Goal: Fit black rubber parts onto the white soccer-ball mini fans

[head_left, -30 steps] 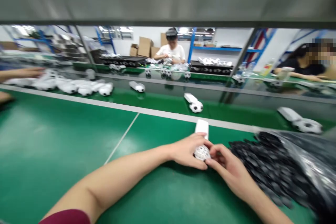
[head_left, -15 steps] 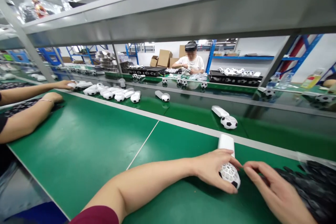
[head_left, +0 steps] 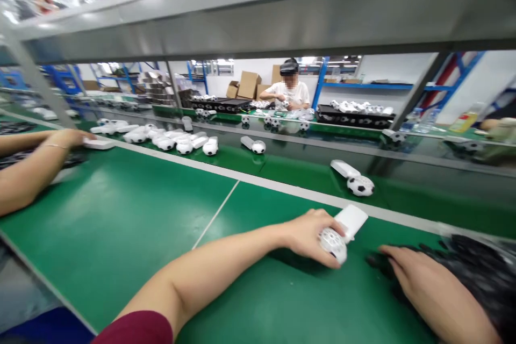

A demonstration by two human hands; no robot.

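Observation:
My left hand (head_left: 314, 236) is wrapped round the ball-shaped head of a white soccer-ball handheld fan (head_left: 334, 242). The fan's round grille faces up, and its flat white handle (head_left: 352, 221) points away to the upper right over the green work surface. My right hand (head_left: 437, 285) is at the near edge of a heap of small black pieces (head_left: 479, 271), fingers stretched and apart, slightly smeared by motion. Some black pieces lie at its fingertips; their exact shape is blurred.
Another soccer-ball fan (head_left: 360, 185) lies on the belt (head_left: 290, 172) beyond a pale rail. Several more fans (head_left: 165, 140) sit farther left, near a co-worker's hands (head_left: 66, 140). A person (head_left: 288, 88) sits across the line. A metal shelf beam (head_left: 258, 27) spans overhead.
My left hand has shifted left with the fan, whose handle now tilts right. My right hand has moved away from the fan to the black pieces. The co-worker's hands at left have drawn back.

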